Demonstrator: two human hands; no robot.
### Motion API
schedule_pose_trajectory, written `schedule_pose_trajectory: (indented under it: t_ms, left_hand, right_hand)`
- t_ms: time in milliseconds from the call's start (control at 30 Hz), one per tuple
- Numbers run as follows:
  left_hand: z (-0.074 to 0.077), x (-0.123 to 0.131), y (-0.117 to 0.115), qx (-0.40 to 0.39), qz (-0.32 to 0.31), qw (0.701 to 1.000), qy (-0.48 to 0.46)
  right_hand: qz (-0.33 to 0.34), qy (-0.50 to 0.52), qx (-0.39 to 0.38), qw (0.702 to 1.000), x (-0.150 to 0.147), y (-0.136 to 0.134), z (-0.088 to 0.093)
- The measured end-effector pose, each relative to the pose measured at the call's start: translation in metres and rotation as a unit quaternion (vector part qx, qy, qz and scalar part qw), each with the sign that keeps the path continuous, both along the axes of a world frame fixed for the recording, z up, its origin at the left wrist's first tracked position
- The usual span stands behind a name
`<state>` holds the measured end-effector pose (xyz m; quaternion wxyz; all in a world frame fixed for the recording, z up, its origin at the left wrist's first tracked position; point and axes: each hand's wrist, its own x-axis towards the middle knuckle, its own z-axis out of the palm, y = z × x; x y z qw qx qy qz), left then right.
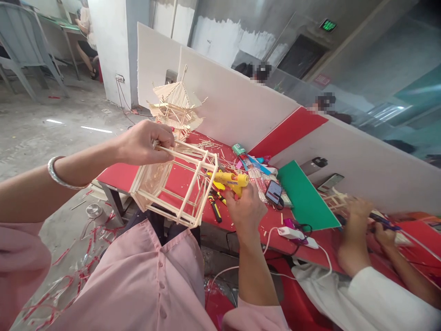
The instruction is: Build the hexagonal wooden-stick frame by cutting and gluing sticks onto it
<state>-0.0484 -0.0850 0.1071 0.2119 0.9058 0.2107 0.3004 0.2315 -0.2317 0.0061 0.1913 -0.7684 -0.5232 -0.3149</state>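
While a stick frame [189, 193] is gripped by the left hand [146, 143], a yellow glue gun [230, 179] is grasped by the right hand [246, 209].

One head-worn view, wide, facing forward and down over the wearer's pink shirt [138, 285]; near edge of surface [119, 172] close, left corner in frame, white partition [227, 101] behind, wall [223, 39] beyond.

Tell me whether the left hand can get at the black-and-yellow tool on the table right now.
Probably not: the left hand is holding the stick frame, which lies between it and the black-and-yellow tool in this view. The yellow glue gun in the right hand is also close by.
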Motion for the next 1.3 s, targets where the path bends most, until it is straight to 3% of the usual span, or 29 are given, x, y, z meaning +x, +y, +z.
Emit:
schedule_pose_trajectory:
  t_ms: [667,1000,1300]
  left_hand:
    - [-0.002,-0.012,0.005,-0.032,-0.05,0.997,-0.052]
    - [-0.012,-0.013,0.005,-0.04,-0.043,0.994,-0.095]
    - [-0.009,-0.014,0.004,-0.043,-0.057,0.993,-0.09]
  right_hand:
    - [-0.012,0.024,0.029,0.999,0.0,0.0,0.004]
    - [-0.001,0.058,0.053,0.997,0.004,-0.001,0.005]
    - [0.012,0.043,0.046,0.998,-0.001,0.0,0.007]
